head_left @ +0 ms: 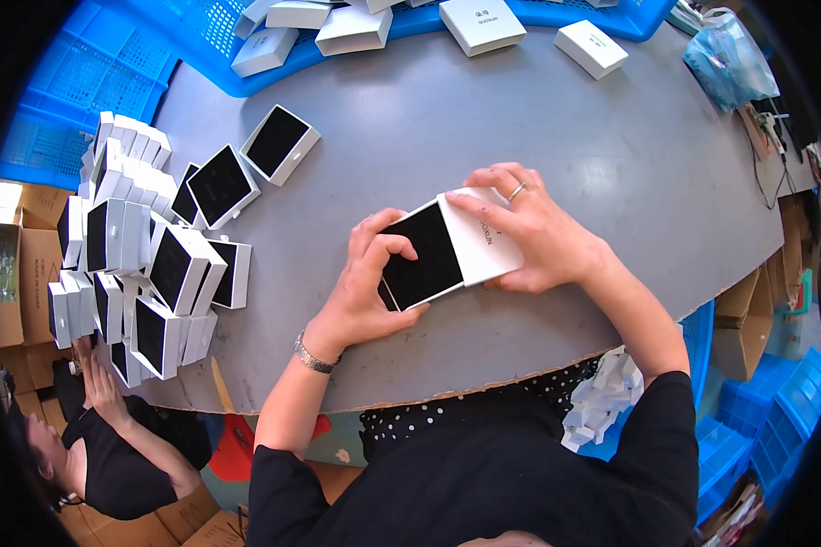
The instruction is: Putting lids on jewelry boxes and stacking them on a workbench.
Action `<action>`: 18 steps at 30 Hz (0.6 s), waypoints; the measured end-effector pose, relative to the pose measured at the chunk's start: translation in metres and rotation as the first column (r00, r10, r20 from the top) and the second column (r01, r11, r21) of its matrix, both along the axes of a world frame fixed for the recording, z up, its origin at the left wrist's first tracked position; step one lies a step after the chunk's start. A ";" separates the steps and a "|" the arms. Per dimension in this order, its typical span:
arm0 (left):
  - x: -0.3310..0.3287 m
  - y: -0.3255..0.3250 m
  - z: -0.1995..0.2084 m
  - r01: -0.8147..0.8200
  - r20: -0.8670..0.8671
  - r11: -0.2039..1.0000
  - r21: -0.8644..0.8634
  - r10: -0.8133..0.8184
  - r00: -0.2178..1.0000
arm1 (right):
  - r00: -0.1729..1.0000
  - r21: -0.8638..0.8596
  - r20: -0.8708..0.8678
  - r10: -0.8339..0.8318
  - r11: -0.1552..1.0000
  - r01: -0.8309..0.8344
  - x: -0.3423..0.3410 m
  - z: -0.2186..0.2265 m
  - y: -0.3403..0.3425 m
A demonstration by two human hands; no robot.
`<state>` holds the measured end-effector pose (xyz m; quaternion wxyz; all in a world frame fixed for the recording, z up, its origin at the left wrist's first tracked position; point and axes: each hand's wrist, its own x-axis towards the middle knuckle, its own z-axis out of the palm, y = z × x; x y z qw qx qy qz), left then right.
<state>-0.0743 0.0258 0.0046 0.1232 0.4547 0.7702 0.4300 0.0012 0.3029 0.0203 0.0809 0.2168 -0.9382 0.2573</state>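
Over the middle of the grey table I hold a small white box whose drawer tray [426, 258] with a black lining sticks out of a white sleeve [472, 241]. My left hand [363, 283] grips the tray's left end, thumb at the near edge and fingers on the far side and over the black lining. Around the sleeve on the right closes my right hand [543, 232], with a ring on one finger. The tray is partly inside the sleeve; how far in is hidden.
Stacked white drawer trays [119, 237] with black linings fill the table's left side. Nearer lies a loose tray [280, 144]. A blue crate [237, 84] with white sleeves stands at the far edge, a white box [591, 48] beside it. At left sits another person [123, 447].
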 end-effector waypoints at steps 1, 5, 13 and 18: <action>-0.002 0.000 0.000 0.040 0.019 0.999 0.001 -0.040 0.999 | 0.998 0.020 -0.002 0.067 0.998 -0.067 -0.001 0.003 0.000; 0.004 0.002 0.001 0.008 -0.014 1.000 -0.013 -0.008 1.000 | 0.998 -0.040 0.012 0.063 0.997 -0.062 -0.002 0.000 -0.009; 0.033 0.067 -0.016 -0.424 0.509 0.803 0.419 0.179 0.842 | 0.996 -0.072 -0.087 -0.028 0.997 0.022 -0.008 -0.002 -0.045; -0.027 0.024 0.014 -0.336 -0.276 0.942 0.013 0.326 0.904 | 0.982 0.347 0.162 -0.097 0.937 0.036 0.023 0.044 0.003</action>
